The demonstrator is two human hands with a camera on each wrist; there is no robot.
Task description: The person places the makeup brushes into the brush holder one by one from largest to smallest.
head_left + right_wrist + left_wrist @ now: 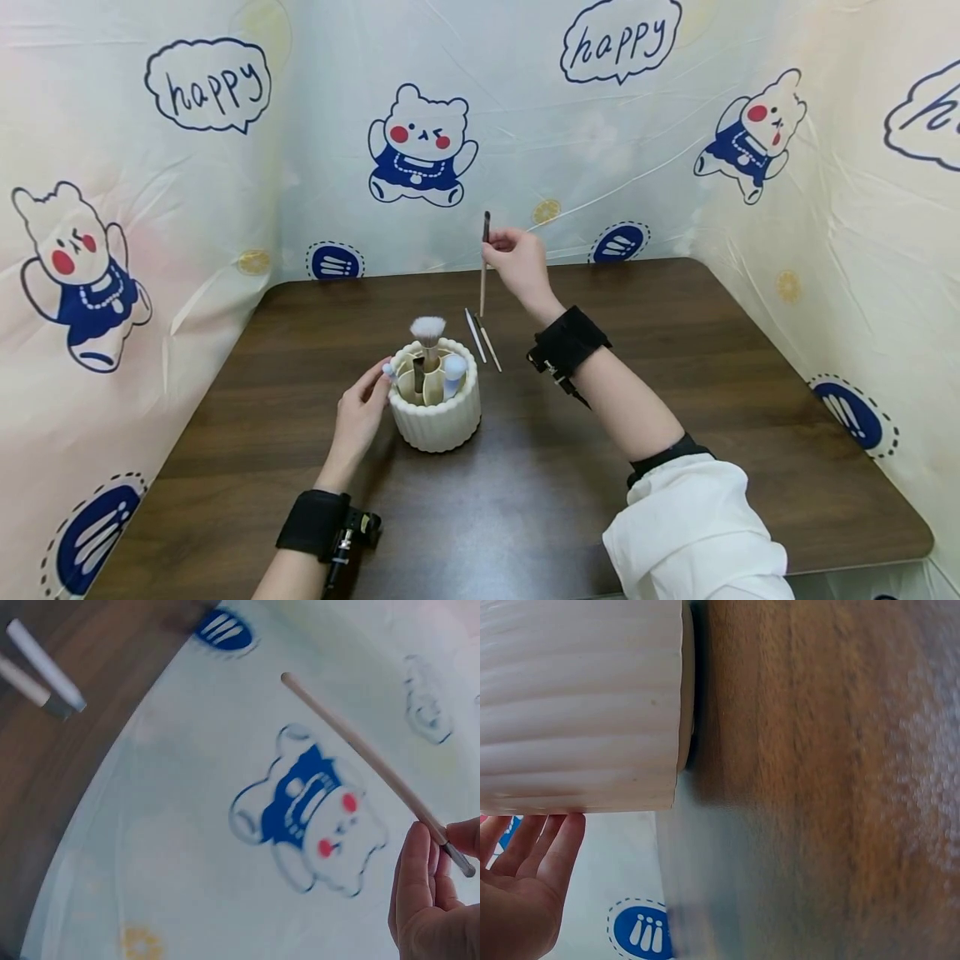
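A cream, ribbed makeup brush holder (437, 425) stands upright on the table, divided inside into compartments. Out of it rises a fluffy pale brush (428, 332); a light-blue rounded item (453, 371) sits at its right side. My left hand (360, 414) rests against the holder's left wall, its fairly straight fingertips touching the ribbed side in the left wrist view. Above the far part of the table, my right hand (520, 265) pinches a thin makeup brush (360, 746) near its dark end, the pale wooden handle pointing down.
Behind the holder, a white slim stick (476, 336) and a thin brush with a pale handle (491, 348) lie side by side on the brown wooden table (600, 492). A printed curtain (510, 150) encloses the table's back and sides.
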